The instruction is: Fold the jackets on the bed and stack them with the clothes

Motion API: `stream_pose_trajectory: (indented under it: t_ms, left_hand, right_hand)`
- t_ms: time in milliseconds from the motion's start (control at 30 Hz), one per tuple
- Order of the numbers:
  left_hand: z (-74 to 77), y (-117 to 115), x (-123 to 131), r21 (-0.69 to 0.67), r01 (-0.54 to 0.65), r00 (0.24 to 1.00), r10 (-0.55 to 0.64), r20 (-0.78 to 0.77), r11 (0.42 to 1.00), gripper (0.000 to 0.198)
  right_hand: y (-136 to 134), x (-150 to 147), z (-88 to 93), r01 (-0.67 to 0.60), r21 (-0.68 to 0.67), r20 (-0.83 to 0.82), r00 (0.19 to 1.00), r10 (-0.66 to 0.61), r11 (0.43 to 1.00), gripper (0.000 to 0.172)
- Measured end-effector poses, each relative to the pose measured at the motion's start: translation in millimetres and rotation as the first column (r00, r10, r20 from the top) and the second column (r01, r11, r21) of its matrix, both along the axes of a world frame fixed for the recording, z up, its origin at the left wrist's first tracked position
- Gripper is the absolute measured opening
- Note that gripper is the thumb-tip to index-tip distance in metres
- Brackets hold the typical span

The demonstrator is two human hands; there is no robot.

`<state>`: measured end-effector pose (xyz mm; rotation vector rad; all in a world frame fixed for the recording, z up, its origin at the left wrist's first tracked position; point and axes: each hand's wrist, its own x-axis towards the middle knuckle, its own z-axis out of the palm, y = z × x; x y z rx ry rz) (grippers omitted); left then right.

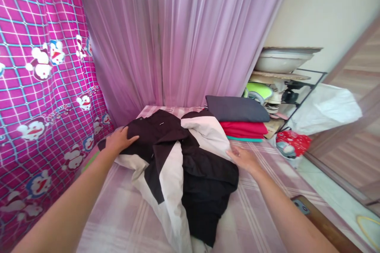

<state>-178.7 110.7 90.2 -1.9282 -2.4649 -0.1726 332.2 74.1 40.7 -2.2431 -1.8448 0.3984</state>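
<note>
A black and off-white jacket [204, 166] lies crumpled on a bed, its two-tone sleeves twisted over the body. On the jacket's dark upper left part rests my left hand [120, 141], thumb spread away from the fingers. At the other side, my right hand [245, 159] has its fingertips closed on the edge of the off-white cloth. Folds hide part of the right fingertips and the jacket's underside.
Folded dark grey, red and teal cloths [245, 128] are stacked behind the jacket. A phone [322, 221] lies near the right bed edge. Pink patterned cloth [44, 99] hangs at left, a purple curtain [184, 35] behind. A rack [305, 87] with basins and shoes stands right.
</note>
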Motion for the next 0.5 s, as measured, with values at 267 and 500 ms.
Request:
stream_pose_trajectory:
  t_ms: [267,500]
  left_hand:
    - [-36.1,0,18,-0.243,-0.024,0.998,0.009,-0.065,0.970,0.042]
    - [-26.2,-64,5,-0.340,-0.045,0.989,-0.007,-0.151,0.939,0.018]
  right_hand:
    - [16,-23,11.1,-0.010,0.077,0.218,0.976,-0.007,0.997,0.033]
    - [57,-36,37.4,-0.044,0.146,0.245,0.969,0.007,0.988,0.036]
